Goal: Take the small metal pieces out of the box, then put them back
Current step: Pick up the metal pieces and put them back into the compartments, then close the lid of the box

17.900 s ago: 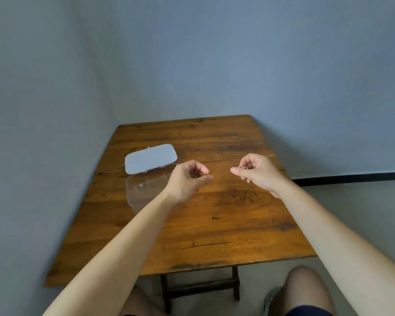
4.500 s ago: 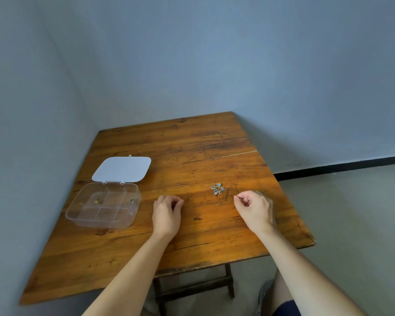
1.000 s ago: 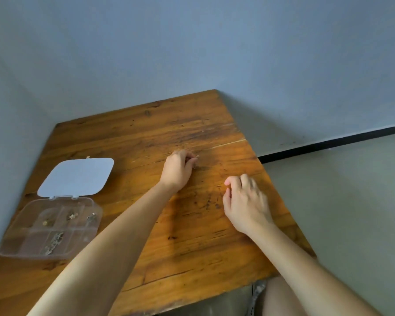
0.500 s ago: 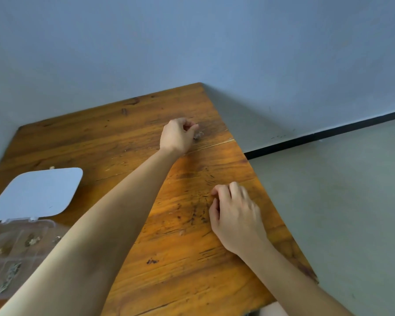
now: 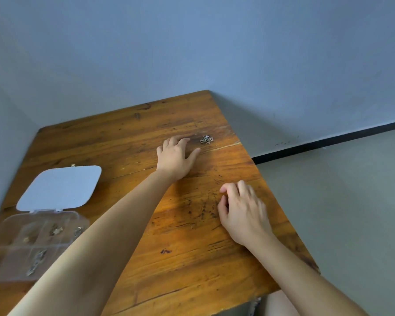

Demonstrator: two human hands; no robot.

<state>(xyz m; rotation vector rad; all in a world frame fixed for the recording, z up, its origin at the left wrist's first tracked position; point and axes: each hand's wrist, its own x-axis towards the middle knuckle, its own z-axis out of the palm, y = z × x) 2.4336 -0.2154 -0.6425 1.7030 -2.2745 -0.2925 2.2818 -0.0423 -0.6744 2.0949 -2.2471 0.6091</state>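
Near the far right part of the table (image 5: 180, 236) lies a small tangled cluster of metal pieces (image 5: 206, 139), resting on the bare wood, apart from everything else. Judgement: they sit there as the take-out pile, kept clear of the box so nothing mixes with what remains inside.

Box (image 5: 35, 241): clear plastic, divided into compartments, at the near left edge of the table, well apart from the cluster. Its white lid (image 5: 59, 188) is swung open and lies flat behind it. Several small metal bits show in at least three compartments; which kinds, too small to tell.

Left hand (image 5: 175, 159): arm stretched far forward across the table, palm down, fingers spread loosely, thumb pointing toward the cluster. Grip open, holding nothing visible; fingertips just beside the pieces, not touching them.

Right hand (image 5: 242, 212): resting near the right edge of the table, knuckles up, fingers curled loosely under. Nothing seen in its grip; the underside of the fingers is hidden, so I cannot tell whether something small is pinched there.
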